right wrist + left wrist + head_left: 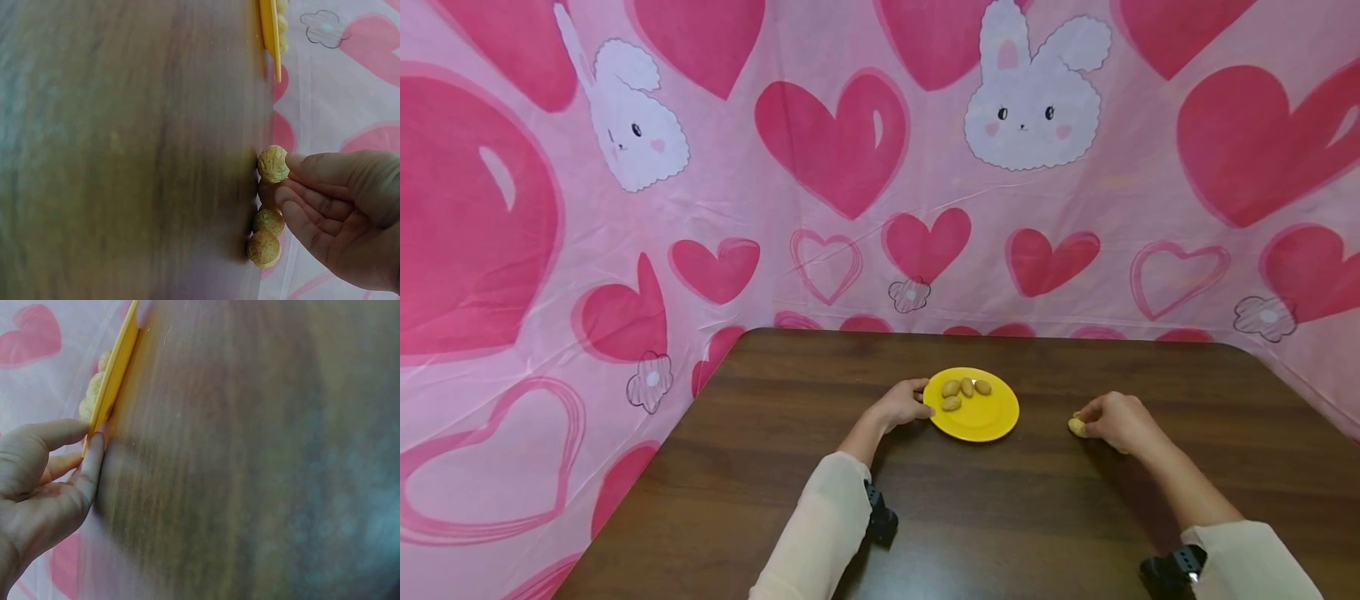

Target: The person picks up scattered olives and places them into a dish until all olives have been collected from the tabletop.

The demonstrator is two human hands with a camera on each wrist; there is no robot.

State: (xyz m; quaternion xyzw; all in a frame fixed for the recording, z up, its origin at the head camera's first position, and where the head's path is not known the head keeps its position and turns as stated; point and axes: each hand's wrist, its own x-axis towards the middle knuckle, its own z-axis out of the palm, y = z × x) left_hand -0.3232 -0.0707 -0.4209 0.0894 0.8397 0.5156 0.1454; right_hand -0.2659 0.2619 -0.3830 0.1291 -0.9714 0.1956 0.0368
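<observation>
A yellow plate (988,421) lies on the table with several tan, wrinkled walnuts (951,403) toward its far left part. My left hand (901,405) pinches the plate's left rim; the left wrist view shows the thumb and fingers on either side of the plate edge (119,372). To the right of the plate, my right hand (1122,423) is low over the table, pinching a walnut (1077,427) at its fingertips. In the right wrist view, that walnut (273,164) is at one end of a row, beside more walnuts (264,249) partly hidden by the fingers.
The brown wooden table (992,517) runs back to a pink cloth (820,183) printed with hearts and rabbits. Each wrist wears a black camera, one by the left sleeve (820,517) and one by the right sleeve (1255,558).
</observation>
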